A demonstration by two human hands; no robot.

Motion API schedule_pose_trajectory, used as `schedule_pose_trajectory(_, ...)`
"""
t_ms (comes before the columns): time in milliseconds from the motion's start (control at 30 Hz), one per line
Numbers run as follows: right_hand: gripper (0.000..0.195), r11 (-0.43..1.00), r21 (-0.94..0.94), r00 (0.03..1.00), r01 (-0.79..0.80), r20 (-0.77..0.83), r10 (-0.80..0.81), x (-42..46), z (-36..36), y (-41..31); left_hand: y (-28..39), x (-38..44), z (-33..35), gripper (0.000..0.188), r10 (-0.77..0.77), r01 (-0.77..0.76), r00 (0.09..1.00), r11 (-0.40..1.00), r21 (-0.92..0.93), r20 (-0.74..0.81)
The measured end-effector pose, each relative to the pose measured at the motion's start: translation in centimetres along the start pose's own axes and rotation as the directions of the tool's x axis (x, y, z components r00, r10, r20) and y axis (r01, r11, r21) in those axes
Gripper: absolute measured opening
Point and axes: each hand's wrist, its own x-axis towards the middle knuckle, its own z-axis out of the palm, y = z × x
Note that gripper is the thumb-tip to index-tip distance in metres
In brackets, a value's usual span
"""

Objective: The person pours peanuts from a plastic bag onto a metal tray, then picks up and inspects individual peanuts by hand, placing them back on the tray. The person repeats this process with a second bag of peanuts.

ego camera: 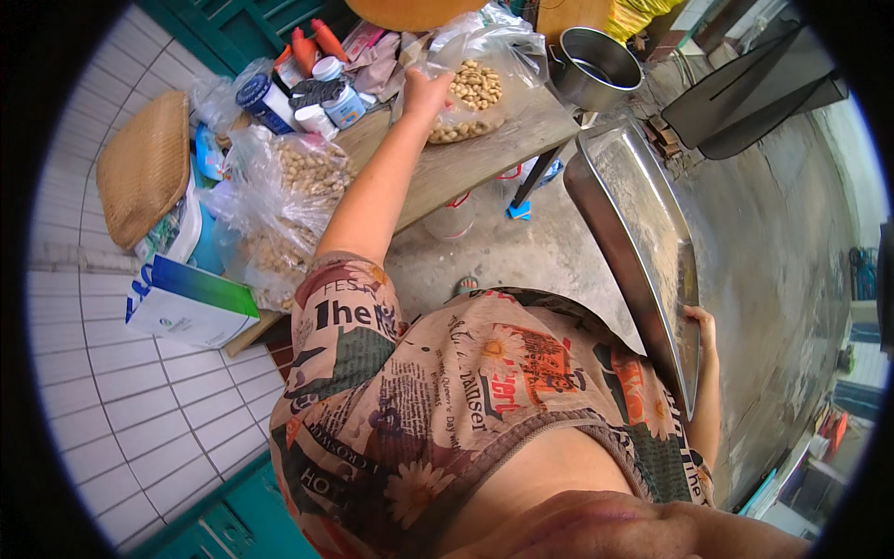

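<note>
My left hand [424, 92] grips the edge of a clear plastic bag [520, 59] on the wooden table. Peanuts in their shells [476, 85] show through the bag's mouth, and more lie at its bottom. On my right side a deep rectangular metal tray [639, 209] stands steeply tilted, its lower end against my body. Pale dust or fine crumbs coat the tray's inner face. My right hand [700, 327] holds the tray's outer long rim near the lower end; part of that hand is hidden behind the rim.
Along the wooden table [482, 164] are plastic bags of peanuts [286, 189], several bottles and jars [342, 105], and a paper carrier bag [195, 304]. A woven basket [143, 168] leans by the tiled wall. Beyond the table's right end is a metal pot [599, 66]; below, a bucket [450, 222].
</note>
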Motion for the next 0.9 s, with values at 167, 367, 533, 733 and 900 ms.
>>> schedule_pose_trajectory(167,0.019,0.995,-0.024,0.993,0.096,-0.06,-0.097,4.7,-1.7,2.4,0.6,5.4,5.6,0.061,-0.193,0.321,0.934,0.821,-0.472,0.3)
schedule_pose_trajectory(367,0.022,1.0,-0.02,0.977,0.015,-0.213,-0.018,1.8,3.5,2.0,0.9,10.2,15.8,0.091,-0.626,0.622,0.754,0.588,-0.517,0.196)
schedule_pose_trajectory(533,0.021,0.993,0.107,0.948,-0.041,-0.311,0.073,4.0,3.6,3.5,-0.8,17.1,20.7,0.062,-0.628,0.664,0.745,0.668,-0.336,0.224)
schedule_pose_trajectory(733,0.015,0.967,0.246,0.979,-0.07,-0.168,0.113,7.6,3.5,2.9,-6.3,25.6,17.5,0.019,-0.67,0.494,0.739,0.472,-0.731,0.067)
schedule_pose_trajectory(900,0.015,0.905,0.419,0.983,-0.072,-0.126,0.137,6.4,3.3,2.3,0.0,19.2,20.3,0.013,-0.45,0.512,0.842,0.5,-0.698,0.296)
